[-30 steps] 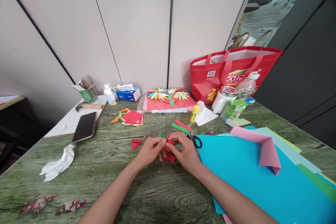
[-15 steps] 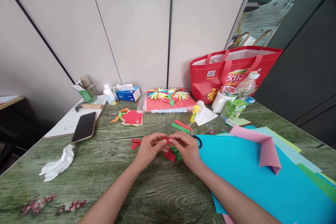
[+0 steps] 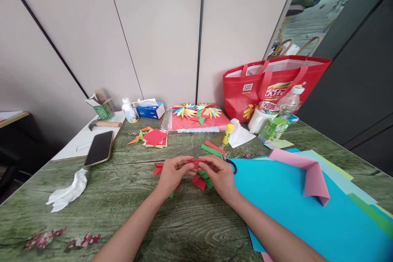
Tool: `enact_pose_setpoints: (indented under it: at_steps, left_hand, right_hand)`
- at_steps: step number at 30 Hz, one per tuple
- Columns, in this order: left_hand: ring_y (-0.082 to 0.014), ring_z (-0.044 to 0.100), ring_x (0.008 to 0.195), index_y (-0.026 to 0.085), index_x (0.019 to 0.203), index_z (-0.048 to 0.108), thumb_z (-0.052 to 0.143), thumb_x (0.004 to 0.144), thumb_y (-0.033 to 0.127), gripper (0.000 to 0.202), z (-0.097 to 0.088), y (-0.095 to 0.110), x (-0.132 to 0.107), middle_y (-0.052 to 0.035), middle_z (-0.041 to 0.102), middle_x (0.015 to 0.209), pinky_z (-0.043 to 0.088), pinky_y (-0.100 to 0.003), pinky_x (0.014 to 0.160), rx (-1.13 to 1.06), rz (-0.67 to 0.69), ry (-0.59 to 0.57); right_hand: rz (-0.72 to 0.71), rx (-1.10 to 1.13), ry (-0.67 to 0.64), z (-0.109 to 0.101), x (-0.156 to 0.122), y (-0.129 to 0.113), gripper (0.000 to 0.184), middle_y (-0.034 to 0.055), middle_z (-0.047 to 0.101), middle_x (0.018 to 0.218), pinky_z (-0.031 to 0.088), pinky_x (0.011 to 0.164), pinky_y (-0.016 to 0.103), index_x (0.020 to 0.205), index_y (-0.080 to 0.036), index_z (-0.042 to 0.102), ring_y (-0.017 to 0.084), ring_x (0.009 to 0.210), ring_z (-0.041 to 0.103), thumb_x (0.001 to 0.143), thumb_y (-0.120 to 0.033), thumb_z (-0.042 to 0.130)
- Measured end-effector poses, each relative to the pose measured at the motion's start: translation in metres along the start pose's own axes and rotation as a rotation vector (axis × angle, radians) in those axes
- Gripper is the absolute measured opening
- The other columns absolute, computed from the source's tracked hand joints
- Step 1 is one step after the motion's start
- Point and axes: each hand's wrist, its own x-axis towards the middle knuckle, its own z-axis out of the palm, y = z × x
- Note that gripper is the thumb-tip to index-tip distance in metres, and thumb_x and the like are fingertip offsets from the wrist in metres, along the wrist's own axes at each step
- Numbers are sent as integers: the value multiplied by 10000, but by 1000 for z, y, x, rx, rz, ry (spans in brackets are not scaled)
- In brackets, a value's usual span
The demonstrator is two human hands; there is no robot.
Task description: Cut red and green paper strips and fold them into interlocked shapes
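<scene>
Both hands meet over the middle of the green wood-grain table. The left hand and the right hand pinch a small red paper strip between them, fingertips closed on its two ends, held just above the tabletop. Under and beside the hands lie loose red and green folded pieces, with another red folded piece just left of the left hand.

Near the right hand, black scissor handles rest at the edge of a large blue paper sheet, and a folded pink sheet lies on top of that stack.

As for containers: a red tote bag stands open against the wall, though what it holds is hidden. In front of it a clear jar looks filled with something white, next to a plastic bottle and a green carton. A clear sleeve holds red paper, with colourful paper stars lying on it. Farther left sit a blue tissue box with a tissue sticking out, a small white bottle, and an opened green-and-white box whose inside I cannot see. A yellow glue stick stands near the sleeve. A phone and a crumpled tissue lie well to the left.
</scene>
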Motion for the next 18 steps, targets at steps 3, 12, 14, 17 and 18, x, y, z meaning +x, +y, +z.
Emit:
enact_pose_setpoints:
  at_steps: [3, 12, 14, 17, 18]
  left_hand:
    - [-200, 667, 594, 127, 800, 678, 705, 607, 267, 239, 1, 2, -1, -42, 712, 667, 555, -343, 630, 5, 1, 15]
    - [-201, 665, 573, 122, 738, 690, 734, 568, 257, 221, 1, 1, -1, -39, 711, 644, 561, -345, 627, -36, -6, 54]
    - [-201, 664, 565, 118, 720, 688, 739, 557, 255, 219, 1, 1, -1, -39, 709, 630, 562, -345, 623, -37, -19, 62]
    - [-200, 662, 558, 116, 700, 684, 742, 547, 251, 212, 1, 3, -1, -38, 708, 621, 562, -350, 627, -45, -31, 80]
    - [-199, 662, 559, 116, 694, 682, 740, 549, 249, 205, 1, 3, -2, -38, 707, 618, 562, -347, 627, -46, -33, 84]
  right_hand:
    - [31, 8, 14, 0, 0, 0, 156, 31, 663, 764, 548, 603, 293, 876, -195, 657, 167, 658, 636, 731, -239, 622]
    - [40, -9, 18, -1, 0, -2, 101, 25, 663, 727, 525, 553, 270, 785, -195, 678, 159, 612, 621, 708, -254, 652]
    - [42, 8, 13, -1, 1, -2, 98, 19, 658, 718, 523, 543, 268, 785, -198, 678, 153, 587, 619, 712, -255, 648]
    - [23, 0, 16, -1, 1, -1, 87, 18, 654, 707, 514, 547, 267, 769, -198, 680, 153, 589, 614, 708, -252, 651]
    - [18, -1, 18, -1, 1, -2, 82, 18, 652, 705, 511, 551, 267, 765, -197, 680, 154, 590, 611, 708, -249, 651]
